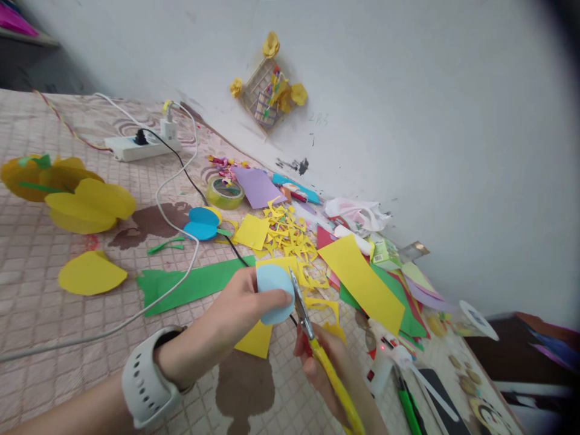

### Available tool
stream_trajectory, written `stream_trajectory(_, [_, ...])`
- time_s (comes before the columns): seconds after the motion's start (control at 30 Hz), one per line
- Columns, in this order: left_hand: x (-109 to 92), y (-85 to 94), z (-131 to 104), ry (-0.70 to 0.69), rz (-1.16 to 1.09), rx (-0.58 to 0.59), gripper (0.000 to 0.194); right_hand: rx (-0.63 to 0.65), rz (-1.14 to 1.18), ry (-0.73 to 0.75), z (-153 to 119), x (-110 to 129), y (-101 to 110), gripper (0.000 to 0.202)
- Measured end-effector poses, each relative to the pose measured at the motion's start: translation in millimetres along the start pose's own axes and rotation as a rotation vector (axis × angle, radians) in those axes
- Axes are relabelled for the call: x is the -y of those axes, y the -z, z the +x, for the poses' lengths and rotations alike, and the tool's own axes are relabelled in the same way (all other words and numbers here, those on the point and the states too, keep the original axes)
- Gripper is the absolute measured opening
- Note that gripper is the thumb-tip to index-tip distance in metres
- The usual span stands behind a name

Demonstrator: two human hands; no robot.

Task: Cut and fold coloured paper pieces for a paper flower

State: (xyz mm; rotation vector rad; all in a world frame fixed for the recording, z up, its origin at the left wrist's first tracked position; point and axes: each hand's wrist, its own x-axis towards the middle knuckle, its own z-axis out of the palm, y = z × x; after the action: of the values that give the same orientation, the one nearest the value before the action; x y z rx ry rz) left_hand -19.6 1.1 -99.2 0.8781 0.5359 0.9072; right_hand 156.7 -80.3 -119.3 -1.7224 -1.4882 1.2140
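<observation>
Between the thumb and fingers of my left hand is a light blue paper piece with a rounded outline. My right hand grips scissors with yellow handles and metal blades. The blade tips point up beside the right edge of the blue paper. Behind and under my left hand lie a long green paper strip and a yellow sheet. Beyond my hands spreads a heap of yellow paper scraps.
Yellow paper shapes lie at the left, near a white cable running to a power strip. Clear tape and purple paper are farther back. At the right are a yellow sheet and a green-handled tool.
</observation>
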Motion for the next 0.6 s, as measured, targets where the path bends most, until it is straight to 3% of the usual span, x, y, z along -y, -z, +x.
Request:
stream_trajectory(0.17, [0, -0.3, 0, -0.003, 0.007, 0.003, 0.007, 0.035, 0.015, 0.054, 1, 1, 4, 0.030])
stream_trajectory(0.6, [0, -0.7, 0, -0.017, 0.020, 0.005, 0.007, 0.042, 0.017, 0.026, -3, 15, 5, 0.042])
